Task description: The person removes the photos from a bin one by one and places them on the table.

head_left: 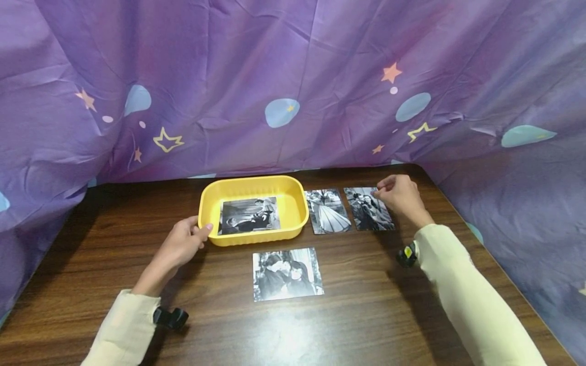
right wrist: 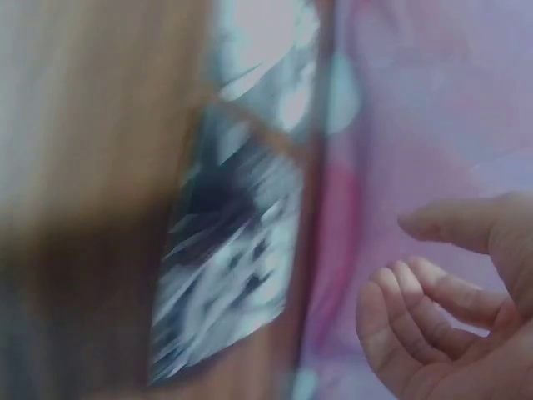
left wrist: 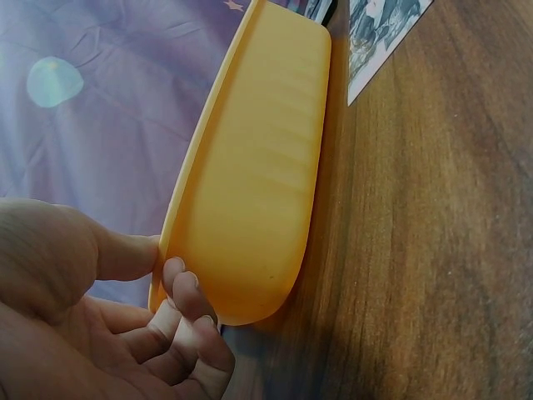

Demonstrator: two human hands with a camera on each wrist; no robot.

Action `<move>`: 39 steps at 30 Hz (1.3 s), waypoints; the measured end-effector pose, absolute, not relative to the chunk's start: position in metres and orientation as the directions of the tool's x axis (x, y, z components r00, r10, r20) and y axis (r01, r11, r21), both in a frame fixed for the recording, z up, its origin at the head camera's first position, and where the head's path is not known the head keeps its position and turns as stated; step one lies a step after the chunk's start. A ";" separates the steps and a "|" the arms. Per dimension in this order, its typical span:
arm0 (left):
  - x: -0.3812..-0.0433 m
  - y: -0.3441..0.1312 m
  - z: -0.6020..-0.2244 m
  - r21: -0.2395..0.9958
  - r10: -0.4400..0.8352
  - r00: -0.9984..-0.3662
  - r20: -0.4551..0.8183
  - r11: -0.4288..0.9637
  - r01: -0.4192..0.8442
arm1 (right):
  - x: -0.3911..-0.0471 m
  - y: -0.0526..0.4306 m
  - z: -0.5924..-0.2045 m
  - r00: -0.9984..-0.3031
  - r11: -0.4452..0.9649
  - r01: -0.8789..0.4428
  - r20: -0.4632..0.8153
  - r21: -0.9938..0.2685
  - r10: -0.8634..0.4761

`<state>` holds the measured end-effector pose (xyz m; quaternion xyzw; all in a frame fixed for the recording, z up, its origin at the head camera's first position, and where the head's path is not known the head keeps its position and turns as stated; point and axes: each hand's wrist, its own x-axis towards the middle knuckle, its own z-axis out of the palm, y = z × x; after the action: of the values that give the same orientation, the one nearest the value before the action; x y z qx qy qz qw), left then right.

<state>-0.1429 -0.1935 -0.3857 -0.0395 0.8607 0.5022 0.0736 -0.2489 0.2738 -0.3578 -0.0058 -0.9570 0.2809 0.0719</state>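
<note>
A yellow plastic tray (head_left: 256,238) stands at the back of the table with a black-and-white photo (head_left: 247,216) lying inside it. My left hand (head_left: 181,240) pinches the tray's front left corner, thumb over the rim and fingers against the outer wall, as the left wrist view (left wrist: 166,317) also shows. To the right of the tray lie two more photos, one of an umbrella-like shape (head_left: 330,216) and one of people (head_left: 370,211). My right hand (head_left: 402,195) hovers at that rightmost photo; in the right wrist view its thumb and fingers are apart, holding nothing.
Another photo (head_left: 288,274), of two people close together, lies in front of the tray on the brown wooden table (head_left: 357,305). A purple curtain (head_left: 229,101) with stars hangs right behind the table. Each wrist wears a black device (head_left: 170,318).
</note>
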 end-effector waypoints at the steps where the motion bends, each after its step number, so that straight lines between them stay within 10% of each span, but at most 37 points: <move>1: -0.143 -0.194 -0.386 0.859 0.007 -0.987 -0.164 0.492 -0.139 | -0.252 0.267 -0.353 -0.990 0.833 -0.046 0.136 -0.551 0.035; 21: -0.142 -0.196 -0.387 0.856 0.009 -0.987 -0.158 0.499 -0.132 | -0.272 0.119 -0.317 -0.915 0.671 -0.379 0.152 -0.637 -0.372; 39: -0.144 -0.196 -0.387 0.854 0.006 -0.987 -0.162 0.501 -0.137 | -0.274 0.046 -0.365 -0.823 0.805 -0.509 -0.104 -0.304 -0.559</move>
<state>-0.1441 -0.1961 -0.3872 -0.0379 0.8634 0.4979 0.0720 -0.2742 0.0461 -0.3655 0.2824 -0.9454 0.1327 -0.0947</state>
